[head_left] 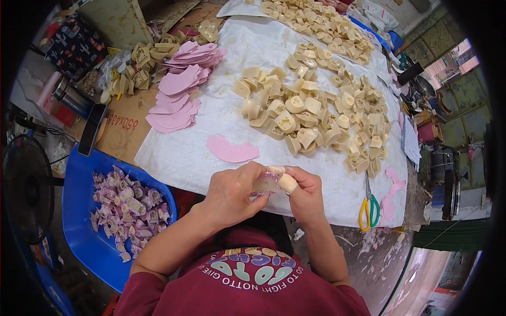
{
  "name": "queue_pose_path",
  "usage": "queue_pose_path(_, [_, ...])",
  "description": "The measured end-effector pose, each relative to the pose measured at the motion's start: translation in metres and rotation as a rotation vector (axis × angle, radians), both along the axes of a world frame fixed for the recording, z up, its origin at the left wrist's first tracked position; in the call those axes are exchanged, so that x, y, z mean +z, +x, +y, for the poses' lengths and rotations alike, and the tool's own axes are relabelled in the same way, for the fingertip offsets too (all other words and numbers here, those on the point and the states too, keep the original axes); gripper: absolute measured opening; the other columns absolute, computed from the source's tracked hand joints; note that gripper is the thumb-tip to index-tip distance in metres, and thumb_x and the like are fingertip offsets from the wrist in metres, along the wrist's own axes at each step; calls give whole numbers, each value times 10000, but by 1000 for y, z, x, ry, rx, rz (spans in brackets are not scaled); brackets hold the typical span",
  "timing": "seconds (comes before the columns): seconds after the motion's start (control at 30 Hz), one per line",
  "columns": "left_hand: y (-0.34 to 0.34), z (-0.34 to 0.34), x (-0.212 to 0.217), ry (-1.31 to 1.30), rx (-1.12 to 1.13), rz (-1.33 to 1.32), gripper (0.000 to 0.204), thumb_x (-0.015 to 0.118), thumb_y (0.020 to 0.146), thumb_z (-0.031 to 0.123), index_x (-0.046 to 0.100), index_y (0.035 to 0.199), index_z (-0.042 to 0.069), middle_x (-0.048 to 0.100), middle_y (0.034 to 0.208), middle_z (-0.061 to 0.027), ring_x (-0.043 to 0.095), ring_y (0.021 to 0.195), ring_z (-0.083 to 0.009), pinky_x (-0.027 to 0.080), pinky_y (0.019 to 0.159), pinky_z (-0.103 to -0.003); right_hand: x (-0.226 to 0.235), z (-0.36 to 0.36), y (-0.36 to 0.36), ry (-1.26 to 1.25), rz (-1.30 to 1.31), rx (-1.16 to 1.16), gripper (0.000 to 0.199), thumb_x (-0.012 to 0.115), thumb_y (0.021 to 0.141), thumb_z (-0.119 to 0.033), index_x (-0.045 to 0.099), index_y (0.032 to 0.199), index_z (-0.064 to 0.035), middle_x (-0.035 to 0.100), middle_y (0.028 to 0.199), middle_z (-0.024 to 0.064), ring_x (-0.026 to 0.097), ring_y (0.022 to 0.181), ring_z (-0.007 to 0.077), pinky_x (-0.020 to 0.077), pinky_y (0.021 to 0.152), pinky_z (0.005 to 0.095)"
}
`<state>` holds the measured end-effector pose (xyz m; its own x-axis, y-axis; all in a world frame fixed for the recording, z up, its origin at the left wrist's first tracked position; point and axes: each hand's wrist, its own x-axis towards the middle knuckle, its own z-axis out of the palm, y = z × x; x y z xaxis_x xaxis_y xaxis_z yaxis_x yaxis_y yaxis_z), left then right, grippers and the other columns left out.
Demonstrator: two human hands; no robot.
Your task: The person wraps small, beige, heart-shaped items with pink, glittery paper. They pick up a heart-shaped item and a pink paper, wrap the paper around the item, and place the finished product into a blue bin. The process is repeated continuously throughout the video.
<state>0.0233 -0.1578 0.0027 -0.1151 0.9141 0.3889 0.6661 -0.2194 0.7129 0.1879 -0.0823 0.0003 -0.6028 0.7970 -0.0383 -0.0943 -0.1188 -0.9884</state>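
Note:
Both my hands meet over the near edge of the table, with a shoe heel [265,185] between them. Its rim is glittery pink and its hollow side looks pale. My left hand [232,192] wraps round it from the left, fingers curled. From the other side my right hand [305,197] pinches it, with a cream cover on the thumb tip. Just beyond my hands lies one curved pink cut piece [232,149] on the white cloth [197,158]. A large heap of bare beige heels [305,113] spreads farther back.
Left of me, a blue tub [79,210] holds many pink-covered heels [129,205]. Pink cut pieces [176,102] are stacked at the table's left, near a phone [92,129]. Scissors [369,205] with yellow and green handles lie at the right edge. A black fan [26,184] stands far left.

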Motion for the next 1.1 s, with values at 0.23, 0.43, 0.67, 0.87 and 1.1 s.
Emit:
queue_pose_path(0.23, [11,1,-1,-123,132,-169,402,791,678,159,534,967,49,562,551,-44,552,431,-156,441,435,-284,-5,8,-3,-162,56,40,248,551,937,-76,636,1146,26,666,1005,46,587,921,99,464,835,247])
queue_pose_path(0.43, [22,7,-6,-65,237,-124,399,790,688,166,519,947,29,588,607,-46,543,471,-95,429,447,-248,-10,-8,-20,94,-45,-190,300,531,960,-126,603,1209,24,661,1026,47,579,946,93,452,859,244])
queue_pose_path(0.67, [22,8,-9,-70,247,-248,411,777,692,233,530,951,31,608,600,-95,637,514,-252,482,466,-363,-14,-5,-14,-91,57,-84,310,487,948,-46,566,1233,47,629,1136,81,571,1017,115,441,899,247])
queue_pose_path(0.87, [12,7,-8,-210,225,-247,399,788,701,228,531,934,30,601,620,-75,604,535,-195,466,484,-321,-4,-6,-20,103,-57,-24,350,444,933,6,542,1267,41,612,1184,105,573,1050,139,444,923,268])
queue_pose_path(1.1, [-14,4,-2,-244,-125,-642,292,701,817,40,576,1077,-4,615,858,-19,541,743,-66,456,686,-229,-1,-4,-14,156,-81,50,338,472,931,-1,546,1258,33,621,1023,65,538,852,81,458,735,224])
